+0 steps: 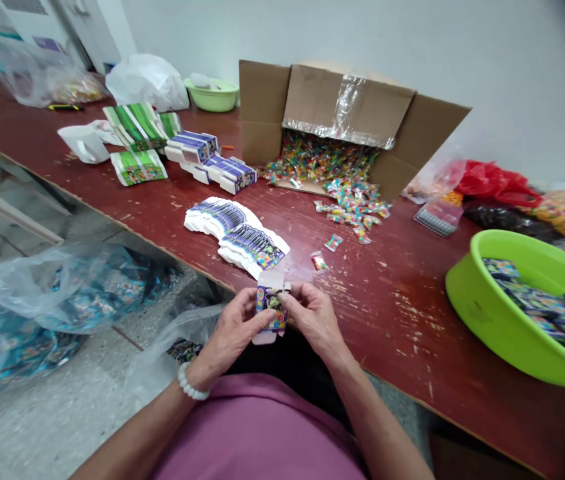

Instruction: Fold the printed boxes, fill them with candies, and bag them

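Note:
Between my two hands, at the table's near edge, is a small purple printed candy box [273,300] with its white end flaps sticking out. My left hand [237,327] grips its left side, thumb across the front. My right hand [315,317] pinches its right edge near the top. Just beyond lie fanned stacks of flat purple cartons [255,240]. Two wrapped candies [319,261] rest on the table to the right of these stacks. Farther back, a tipped cardboard box [349,107] spills a heap of small colourful wrapped candies [355,200].
A lime green basin [467,287] with dark printed packets stands at the right. Bundles of purple cartons [232,173] and green cartons [139,167] sit back left beside a white mug [85,143]. Plastic bags of blue packets [52,307] lie on the floor, near a white chair [7,207].

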